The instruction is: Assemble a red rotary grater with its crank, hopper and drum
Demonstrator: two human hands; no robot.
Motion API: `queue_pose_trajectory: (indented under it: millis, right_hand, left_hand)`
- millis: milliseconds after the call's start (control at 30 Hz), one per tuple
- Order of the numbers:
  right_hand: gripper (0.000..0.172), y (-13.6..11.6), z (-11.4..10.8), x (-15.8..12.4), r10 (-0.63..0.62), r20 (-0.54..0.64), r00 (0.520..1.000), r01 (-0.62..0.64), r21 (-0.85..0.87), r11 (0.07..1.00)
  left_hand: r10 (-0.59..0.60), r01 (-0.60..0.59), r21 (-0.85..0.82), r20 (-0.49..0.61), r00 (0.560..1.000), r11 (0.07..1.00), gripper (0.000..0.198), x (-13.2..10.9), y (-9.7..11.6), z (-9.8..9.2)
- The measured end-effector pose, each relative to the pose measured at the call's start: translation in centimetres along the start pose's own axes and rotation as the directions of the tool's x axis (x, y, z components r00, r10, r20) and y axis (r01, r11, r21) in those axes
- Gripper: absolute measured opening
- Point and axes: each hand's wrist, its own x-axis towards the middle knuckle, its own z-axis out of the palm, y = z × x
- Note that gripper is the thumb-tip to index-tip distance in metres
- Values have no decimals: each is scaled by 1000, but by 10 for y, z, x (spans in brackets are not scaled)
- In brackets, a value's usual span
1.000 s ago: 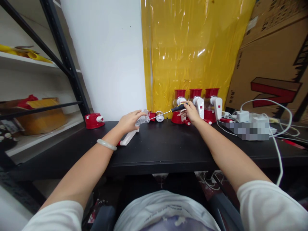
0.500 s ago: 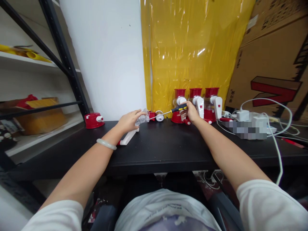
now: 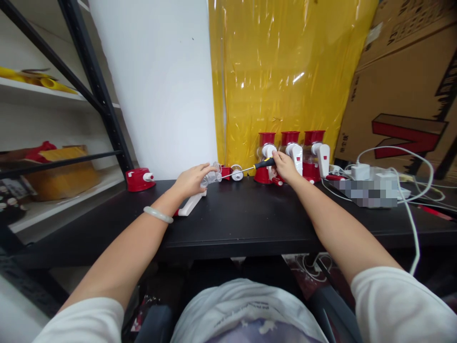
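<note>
My left hand [image 3: 193,180] rests on a clear plastic part [image 3: 211,176] lying on the black table [image 3: 235,219], fingers curled over it; a white handle [image 3: 190,204] sticks out below the hand. My right hand [image 3: 283,166] grips a screwdriver [image 3: 250,167] with a black and yellow handle. Its shaft points left toward the clear part and a small red and white piece [image 3: 231,172]. Three red and white assembled units [image 3: 293,155] stand in a row just behind my right hand.
A red base part [image 3: 139,179] sits at the table's far left. White chargers and cables [image 3: 378,183] crowd the right side. A black metal shelf [image 3: 53,157] stands left, yellow plastic sheet [image 3: 285,71] and cardboard boxes [image 3: 407,95] behind.
My right hand has turned the screwdriver handle slightly and shifted a little left. My left hand stays on the clear part.
</note>
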Motion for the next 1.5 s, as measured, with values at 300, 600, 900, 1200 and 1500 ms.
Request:
queue_pose_trajectory:
  millis: [300,600,900,1200,1500]
  right_hand:
    - [32,8,3,9,-11,-66,998,21,154,988]
    - [30,3,3,3,61,-33,998,-55,152,987]
    - [34,0,8,-5,36,-42,998,-31,121,992]
    - [34,3,9,-3,12,-155,988,22,218,976]
    - [31,12,11,0,9,-169,986,23,182,983]
  left_hand:
    - [-16,17,-16,15,1000,1000,73,-1,2,-2]
    - [16,-16,2,-5,1000,1000,72,-1,0,0]
    - [25,-25,19,-25,999,1000,67,-4,1,0]
    - [11,-2,91,-97,995,996,69,-3,-5,9]
    - [36,-5,188,-163,986,982,66,-3,-3,0]
